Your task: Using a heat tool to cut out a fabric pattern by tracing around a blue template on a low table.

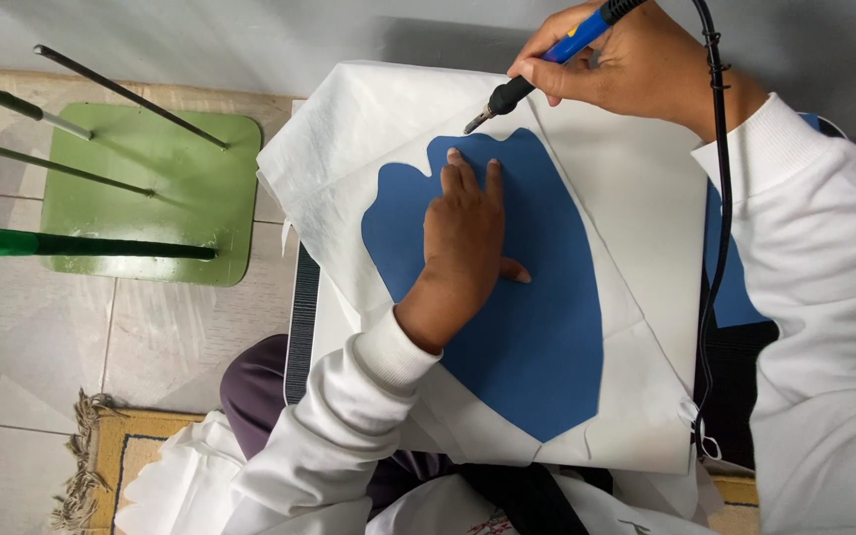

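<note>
While our left hand (466,233) lies flat, fingers spread, pinning the blue cutout (507,297) to the white fabric (626,208) — our right hand (626,64) grips the soldering iron (537,69) pen-like, tip at its edge

Count: two hands, left hand (465,238) and right hand (618,61); one soldering-type hot tool (545,61); one black cord (717,228). One blue fabric shape (537,327) on one white fabric sheet (349,149). One green stool (165,188); one fringed rug (116,456).

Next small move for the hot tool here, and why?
Probably ease the tool tip down to the blue patch edge. The right hand holds the tool with its tip just above that edge, on the white fabric, while the left hand presses the patch flat.
</note>
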